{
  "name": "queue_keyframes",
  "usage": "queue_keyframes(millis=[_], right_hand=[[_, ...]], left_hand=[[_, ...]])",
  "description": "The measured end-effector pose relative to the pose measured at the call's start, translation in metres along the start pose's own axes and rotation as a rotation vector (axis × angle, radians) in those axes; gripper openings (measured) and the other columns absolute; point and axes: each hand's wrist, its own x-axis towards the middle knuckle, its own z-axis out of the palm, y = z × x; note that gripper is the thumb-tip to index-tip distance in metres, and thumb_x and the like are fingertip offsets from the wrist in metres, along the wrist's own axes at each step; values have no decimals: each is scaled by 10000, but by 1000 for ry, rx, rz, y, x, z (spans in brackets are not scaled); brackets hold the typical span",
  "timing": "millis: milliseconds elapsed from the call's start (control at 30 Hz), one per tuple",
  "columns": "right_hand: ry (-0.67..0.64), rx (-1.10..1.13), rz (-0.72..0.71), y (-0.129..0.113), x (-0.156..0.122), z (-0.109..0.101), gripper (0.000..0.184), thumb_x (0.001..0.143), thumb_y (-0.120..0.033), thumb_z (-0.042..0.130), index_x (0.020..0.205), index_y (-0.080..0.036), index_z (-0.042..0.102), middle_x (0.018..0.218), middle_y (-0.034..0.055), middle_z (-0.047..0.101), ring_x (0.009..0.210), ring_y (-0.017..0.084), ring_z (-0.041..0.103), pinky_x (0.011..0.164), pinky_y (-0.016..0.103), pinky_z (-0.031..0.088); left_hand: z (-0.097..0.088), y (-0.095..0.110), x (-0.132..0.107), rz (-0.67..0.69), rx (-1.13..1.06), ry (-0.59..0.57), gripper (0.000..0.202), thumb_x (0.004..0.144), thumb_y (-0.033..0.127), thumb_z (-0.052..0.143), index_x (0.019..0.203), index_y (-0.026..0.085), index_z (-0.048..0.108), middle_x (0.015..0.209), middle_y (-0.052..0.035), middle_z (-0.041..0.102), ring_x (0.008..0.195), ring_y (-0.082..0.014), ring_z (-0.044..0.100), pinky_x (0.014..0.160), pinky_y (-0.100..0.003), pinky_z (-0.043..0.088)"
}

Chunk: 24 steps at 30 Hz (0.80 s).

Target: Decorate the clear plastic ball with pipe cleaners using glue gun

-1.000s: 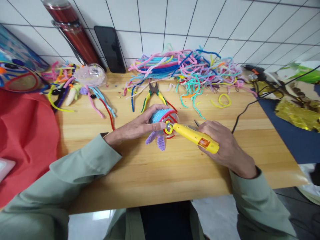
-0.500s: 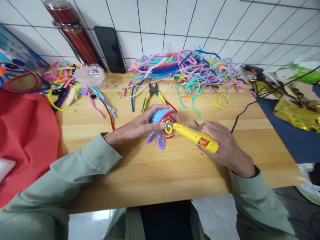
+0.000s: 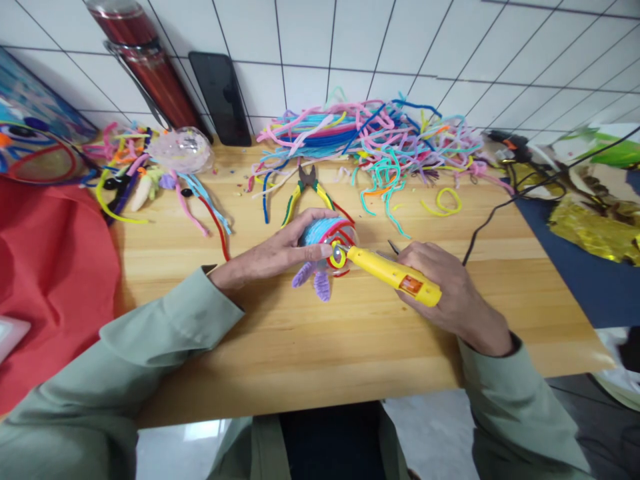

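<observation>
My left hand (image 3: 277, 253) is closed around a small clear ball (image 3: 351, 235) partly covered in light-blue pipe cleaner with red strips. Its thumb presses beside a yellow ring (image 3: 339, 256) on the ball's front. Two purple fuzzy loops (image 3: 321, 285) stick out below. In my right hand (image 3: 440, 280) is a yellow glue gun (image 3: 390, 272) with an orange switch, its nozzle at the ring. Whether the nozzle touches the ring I cannot tell. A thin dark pointed piece (image 3: 393, 247) shows beside my right fingers.
Green-and-yellow pliers (image 3: 306, 187) lie behind the ball. A heap of pipe cleaners (image 3: 345, 133) runs along the wall. A phone (image 3: 221, 100) and a red flask (image 3: 150, 73) stand at back left. A black cord (image 3: 493, 217) crosses the right side; red cloth (image 3: 55, 280) covers the left.
The glue gun and my right hand have shifted very slightly to the right. My left hand and the ball look practically still.
</observation>
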Motion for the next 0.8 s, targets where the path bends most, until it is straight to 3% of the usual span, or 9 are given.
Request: queue_keyframes(millis=[167,433,800], right_hand=[[-10,-5,8,0,-1,1,151,1056,-167,609,976,-285,561,834,14,644,727,234,587,684,403,437],[-13,-1,-19,1,-1,0,134,1080,-181,597,1000,-282,559,850,17,650,751,234,604,699,397,456],[-28,12,7,1,-3,0,144,1088,-224,596,955,-280,597,838,20,653,752,237,601,703,406,446]], left_hand=[[0,3,-1,-47,45,17,637,1020,560,901,1519,248,657,1069,-71,827,787,-205,764,651,-291,555],[0,6,-2,-84,63,35,677,999,567,920,1538,246,668,1124,-84,823,860,-219,769,747,-317,591],[0,2,-2,-109,-23,-44,663,1064,534,860,1590,266,559,1010,-34,828,538,-111,632,481,-235,431]])
